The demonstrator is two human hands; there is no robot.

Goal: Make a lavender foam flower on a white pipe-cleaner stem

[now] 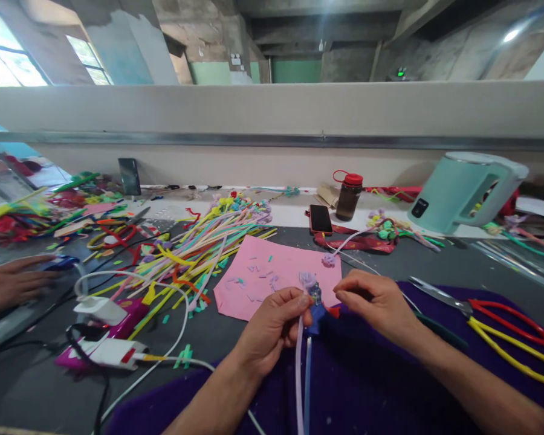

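Bare table is left between the pink sheet (272, 275) and the scissors (503, 326), and more in front of the kettle (462, 193). The left side is blocked by a heap of coloured strips (199, 241), cables (118, 284) and chargers (113, 350). A co-worker's hand (9, 284) occupies the far left edge.

Craft workshop: pipe cleaners (199, 241), scissors (494, 320)
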